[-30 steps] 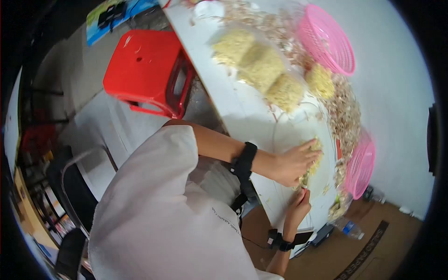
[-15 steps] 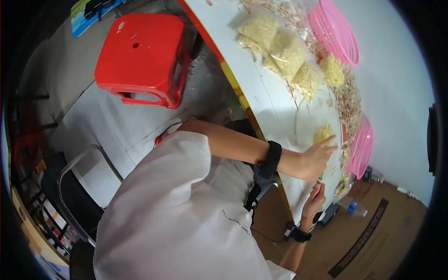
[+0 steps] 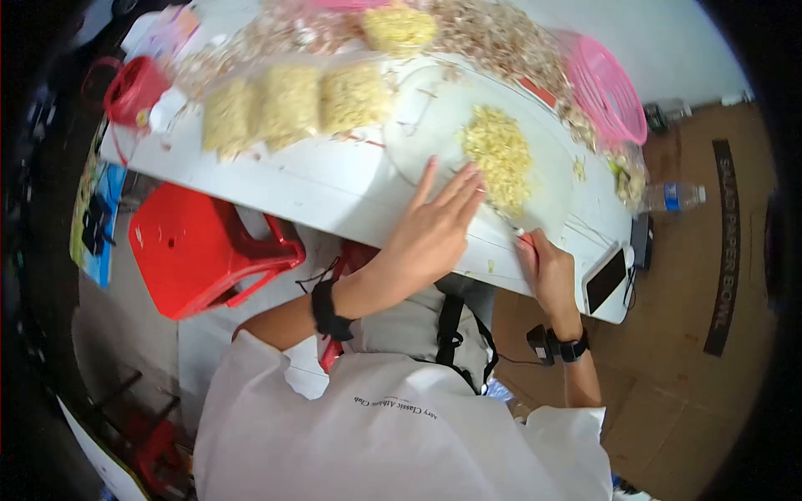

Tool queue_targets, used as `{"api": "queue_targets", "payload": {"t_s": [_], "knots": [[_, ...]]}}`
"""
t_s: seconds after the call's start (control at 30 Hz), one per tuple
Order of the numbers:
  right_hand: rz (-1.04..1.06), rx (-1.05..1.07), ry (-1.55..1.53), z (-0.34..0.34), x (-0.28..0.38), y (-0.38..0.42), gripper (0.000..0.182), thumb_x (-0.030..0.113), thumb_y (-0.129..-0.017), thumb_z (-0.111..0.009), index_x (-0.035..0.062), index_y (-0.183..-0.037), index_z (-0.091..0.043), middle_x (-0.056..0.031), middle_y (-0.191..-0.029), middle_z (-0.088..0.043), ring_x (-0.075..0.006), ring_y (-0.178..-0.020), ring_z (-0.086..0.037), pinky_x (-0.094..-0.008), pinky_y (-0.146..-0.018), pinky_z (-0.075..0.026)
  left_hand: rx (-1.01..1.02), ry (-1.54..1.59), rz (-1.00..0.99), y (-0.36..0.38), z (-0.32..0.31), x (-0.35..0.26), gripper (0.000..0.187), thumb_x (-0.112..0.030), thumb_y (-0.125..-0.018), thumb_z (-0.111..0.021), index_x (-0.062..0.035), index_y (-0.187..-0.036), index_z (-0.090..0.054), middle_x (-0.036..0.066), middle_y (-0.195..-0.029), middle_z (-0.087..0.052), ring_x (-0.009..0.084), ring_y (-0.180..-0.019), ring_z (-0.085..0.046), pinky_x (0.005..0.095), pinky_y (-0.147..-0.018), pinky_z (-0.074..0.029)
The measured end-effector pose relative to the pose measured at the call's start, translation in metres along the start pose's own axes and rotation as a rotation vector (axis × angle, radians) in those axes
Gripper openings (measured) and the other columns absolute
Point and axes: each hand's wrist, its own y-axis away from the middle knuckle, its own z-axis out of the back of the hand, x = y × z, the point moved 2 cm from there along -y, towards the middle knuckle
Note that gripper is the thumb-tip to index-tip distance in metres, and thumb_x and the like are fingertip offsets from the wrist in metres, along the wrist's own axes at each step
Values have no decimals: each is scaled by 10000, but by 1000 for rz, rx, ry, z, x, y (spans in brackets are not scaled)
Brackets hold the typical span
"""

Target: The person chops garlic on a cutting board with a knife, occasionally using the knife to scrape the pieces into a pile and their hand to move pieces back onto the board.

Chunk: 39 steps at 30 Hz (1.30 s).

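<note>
Right hand (image 3: 549, 269) clamped on the handle of 1 knife (image 3: 516, 230), at the near edge of a round translucent board (image 3: 547, 179); blade points away from the hand, toward the left hand's side, just beside the chopped yellow pieces (image 3: 497, 154). Left hand (image 3: 439, 232) open, palm down, thumb apart from the fingers; fingertips close to the near left edge of the pieces and the blade, contact there cannot be told. Pieces lie in 1 loose elongated heap on the board, a few scattered to its right. Board rests on the white surface (image 3: 334, 196). Left of it, 3 clear bags (image 3: 290, 102) of similar yellow pieces, side by side in a row. Beyond the board, a broad spread of papery peels (image 3: 501, 42), with 1 more yellow portion (image 3: 399, 29) near its edge; wrapping unclear. Pink basket (image 3: 608, 92) at the far right, beside the peels. Phone (image 3: 606, 280) on the near right corner, to the right of the right hand. Red stool (image 3: 188, 246) below the surface, left side.
</note>
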Motion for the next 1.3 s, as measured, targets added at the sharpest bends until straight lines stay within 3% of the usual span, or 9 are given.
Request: {"api": "queue_targets", "payload": {"t_s": [0.17, 0.3, 0.37, 0.6, 1.2, 1.3], "knots": [[84, 8, 56, 0, -6, -2, 244, 271, -914, -647, 75, -846, -520, -115, -697, -607, -320, -561, -596, -398, -475, -461, 89, 24, 61, -1, 12, -3, 633, -19, -790, -546, 70, -1402, -414, 172, -1515, -361, 322, -1449, -257, 626, -1156, -104], [16, 58, 1, -1, -17, -1, 193, 226, -905, -653, 62, -901, -549, -129, -745, -624, -344, -604, -601, -410, -523, -470, 152, 16, 59, -11, 15, -6, 639, -2, -784, -541, 61, -1407, -414, 163, -1522, -355, 328, -1445, -264, 627, -1154, -107], [82, -22, 0, 2, -27, 1, 261, 296, -907, -649, 82, -841, -515, -83, -685, -594, -284, -565, -605, -386, -458, -448, 148, 46, 36, -20, 15, -10, 634, 3, -787, -541, 57, -1407, -419, 160, -1521, -358, 339, -1440, -272, 630, -1153, -104], [45, 44, 16, 15, -59, 11, 241, 280, -923, -622, 72, -852, -524, -94, -697, -595, -290, -581, -597, -387, -480, -445, 230, 58, -63, -42, 1, -21, 617, -7, -798, -557, 52, -1399, -432, 162, -1510, -373, 348, -1438, -273, 642, -1144, -126], [57, 96, 10, 7, -68, -3, 249, 338, -960, -557, 92, -925, -571, -89, -661, -616, -307, -563, -605, -396, -479, -452, 261, -12, -22, -54, -8, -21, 655, 17, -749, -601, 77, -1381, -441, 179, -1496, -389, 348, -1427, -299, 631, -1141, -159], [23, 153, -8, 10, -67, -3, 203, 261, -948, -584, 61, -937, -552, -115, -732, -632, -334, -624, -607, -413, -522, -454, 252, -30, -46, -55, -7, -20, 645, 7, -750, -592, 81, -1375, -449, 182, -1500, -384, 351, -1428, -300, 637, -1138, -153]]}}
